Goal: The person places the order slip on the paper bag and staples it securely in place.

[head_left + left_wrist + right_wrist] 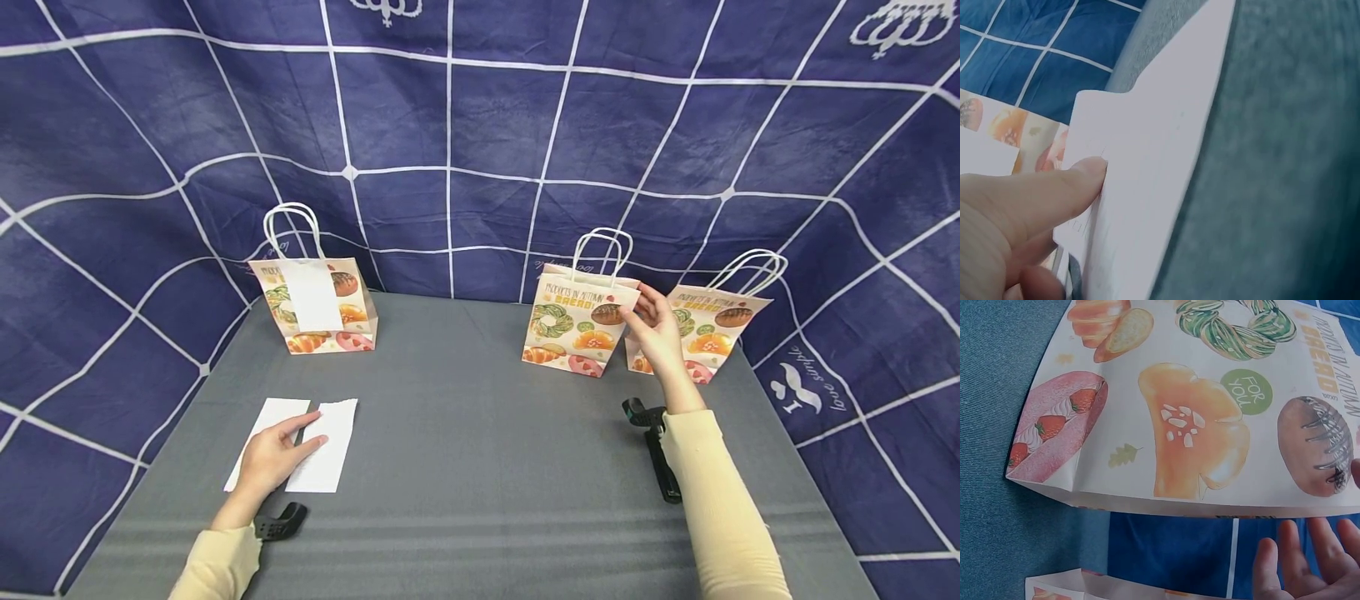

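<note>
My left hand [270, 457] pinches a white paper sheet [327, 450] over the grey table at the left front. In the left wrist view the thumb lies on the sheet's face, other fingers curled below it. A second white sheet [272, 415] lies beside it, partly hidden by the hand. My right hand [654, 332] grips the right edge of an upright paper bag [562, 317] printed with breads, thumb on its front. In the right wrist view the fingers [1294, 550] show along the bag's side. Its white twisted handles stand up.
A matching bag [708, 321] leans to the right just beyond my right hand. Another bag [360, 304] stands at the back left, a white sheet [313, 300] on its front. A blue gridded cloth [405, 208] hangs behind the table [465, 467].
</note>
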Motion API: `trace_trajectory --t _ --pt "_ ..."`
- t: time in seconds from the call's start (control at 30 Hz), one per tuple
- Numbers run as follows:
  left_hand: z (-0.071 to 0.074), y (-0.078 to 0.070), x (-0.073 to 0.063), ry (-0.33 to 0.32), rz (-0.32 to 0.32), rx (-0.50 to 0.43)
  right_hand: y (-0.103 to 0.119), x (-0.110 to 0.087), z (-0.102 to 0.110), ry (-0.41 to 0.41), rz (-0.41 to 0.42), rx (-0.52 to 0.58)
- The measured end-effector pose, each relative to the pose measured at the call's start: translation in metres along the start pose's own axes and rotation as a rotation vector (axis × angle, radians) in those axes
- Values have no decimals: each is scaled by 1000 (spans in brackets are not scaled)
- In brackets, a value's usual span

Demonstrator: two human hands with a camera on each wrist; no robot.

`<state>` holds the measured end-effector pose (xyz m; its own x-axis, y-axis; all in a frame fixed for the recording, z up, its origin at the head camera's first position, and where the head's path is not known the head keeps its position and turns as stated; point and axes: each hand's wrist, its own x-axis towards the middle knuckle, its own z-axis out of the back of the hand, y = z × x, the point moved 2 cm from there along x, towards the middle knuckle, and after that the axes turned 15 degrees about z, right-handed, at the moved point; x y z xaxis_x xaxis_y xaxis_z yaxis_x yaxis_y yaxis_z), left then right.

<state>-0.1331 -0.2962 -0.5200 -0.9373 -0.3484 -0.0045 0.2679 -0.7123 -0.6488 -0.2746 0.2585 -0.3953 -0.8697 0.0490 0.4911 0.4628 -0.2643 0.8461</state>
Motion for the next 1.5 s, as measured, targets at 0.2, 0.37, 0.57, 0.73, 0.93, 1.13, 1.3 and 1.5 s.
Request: trace_trajectory --t 0.2,0.37,0.57,0.73,0.93,1.13,1.3,1.5 --pt "-3 1 -4 -49 28 -96 -2 0 0 -15 -21 -25" --pt "-6 4 -6 -96 57 -156 -5 -1 0 -54 -5 -27" --pt "-10 4 -8 -150 38 -192 -5 -3 0 -66 31 35" --pt "-9 2 -9 -132 56 -233 -7 -3 0 -61 27 49" --pt "-4 -3 -6 -45 91 -259 -10 -2 -1 -77 20 70" --pt "-4 -8 -4 -35 12 -360 -10 -3 -1 -103 28 102" --pt "-7 -13 -3 -40 11 -422 -9 -4 -2 -109 40 74" --pt "-8 -25 -3 -7 34 -472 -6 -6 -4 -131 56 135"
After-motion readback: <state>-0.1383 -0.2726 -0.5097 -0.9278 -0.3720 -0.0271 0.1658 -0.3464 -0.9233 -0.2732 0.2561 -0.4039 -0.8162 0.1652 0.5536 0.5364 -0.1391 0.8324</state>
